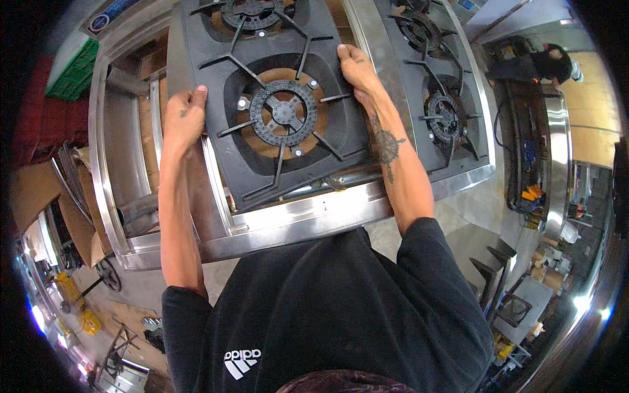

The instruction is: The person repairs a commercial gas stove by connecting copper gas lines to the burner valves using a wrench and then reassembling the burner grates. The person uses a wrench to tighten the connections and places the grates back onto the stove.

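A black cast-iron stove grate [226, 69] lies tilted over a stainless steel stove frame [314, 215], its near edge a little askew to the frame's front rail. My left hand [183, 119] is closed on its left edge, thumb on top and the other fingers mostly hidden. On the opposite edge, my right hand [358, 69] grips with the thumb above, fingers out of sight below. Between my hands, a round ring burner [285, 112] shows through the grate's opening. A pipe [337, 183] is partly visible under the near edge.
A second black grate [452, 154] sits over burners on the right. Open frame bays lie to the left, near a green crate [73, 71] and cardboard [72, 223]. Another person [534, 65] is at a bench at far right. Metal brackets [491, 268] stand at lower right.
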A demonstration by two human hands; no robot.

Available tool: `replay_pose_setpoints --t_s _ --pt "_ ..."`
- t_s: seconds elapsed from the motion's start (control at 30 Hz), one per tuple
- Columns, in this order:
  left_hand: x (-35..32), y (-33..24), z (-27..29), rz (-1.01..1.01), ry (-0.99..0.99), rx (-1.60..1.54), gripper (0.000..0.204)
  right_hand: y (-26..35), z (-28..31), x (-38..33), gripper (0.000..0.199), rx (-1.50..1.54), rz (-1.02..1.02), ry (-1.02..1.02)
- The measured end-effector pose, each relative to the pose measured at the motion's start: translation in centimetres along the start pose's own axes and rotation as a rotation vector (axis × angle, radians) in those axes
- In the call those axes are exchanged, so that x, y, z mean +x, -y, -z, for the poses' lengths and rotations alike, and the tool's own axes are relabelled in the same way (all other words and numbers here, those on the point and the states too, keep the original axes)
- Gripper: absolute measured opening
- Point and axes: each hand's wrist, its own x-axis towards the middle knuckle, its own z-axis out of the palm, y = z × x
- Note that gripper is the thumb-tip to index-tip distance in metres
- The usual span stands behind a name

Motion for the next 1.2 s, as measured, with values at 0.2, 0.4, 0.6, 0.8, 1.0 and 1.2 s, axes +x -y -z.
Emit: replay_pose_setpoints --t_s 0.2,0.4,0.6,0.8,1.0,1.2 --pt "0.5 1.1 -1.3 -0.058 -0.141 -0.010 0.047 0.4 -0.2 -0.2 0.042 0.095 -0.043 0.000" --pt "-0.2 -0.5 -2.5 -0.075 -0.285 0.043 0.047 0.5 0.2 -0.2 0.043 0.205 -0.194 0.029" --pt "-0.8 -1.5 -2.4 -0.089 -0.274 0.095 0.046 -2.6 0.6 0.9 0.045 0.314 -0.338 -0.048" --pt "-0.9 -2.1 -2.9 -0.146 -0.335 0.105 0.049 -11.3 1.8 2.3 0.039 0.327 -0.419 -0.114" --pt "-1.4 -2.9 -2.1 -0.082 -0.270 0.103 0.043 -15.2 1.1 0.7 0.035 0.246 -0.530 -0.009" --pt "-1.2 -3.2 -2.2 -0.075 -0.263 0.075 0.044 -15.7 1.6 -0.5 0.035 0.187 -0.489 -0.011"
